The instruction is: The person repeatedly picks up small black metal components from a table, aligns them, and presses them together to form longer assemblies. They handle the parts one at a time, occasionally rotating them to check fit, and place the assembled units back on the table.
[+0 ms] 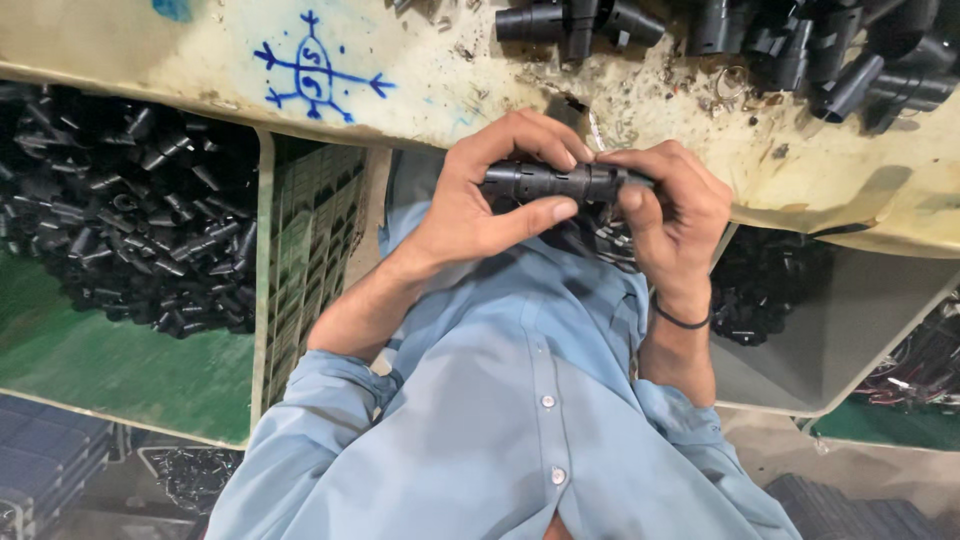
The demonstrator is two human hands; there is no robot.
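Both of my hands hold one black plastic tubular part (550,182) crosswise, just in front of the table's near edge and above my light blue shirt. My left hand (470,205) grips its left end, with the thumb underneath and the fingers curled over the top. My right hand (680,215), with a thin black band on its wrist, closes on the right end, its fingertips meeting the left hand's at the middle of the part. The right end of the part is hidden by my fingers.
A worn cream table (180,60) with a blue pen drawing (318,70) carries more black plastic fittings (810,55) at its far right. A green bin (120,360) on the left holds many small black parts. A grey bin (850,330) is on the right, and a dark slatted crate (310,250) stands between the green bin and me.
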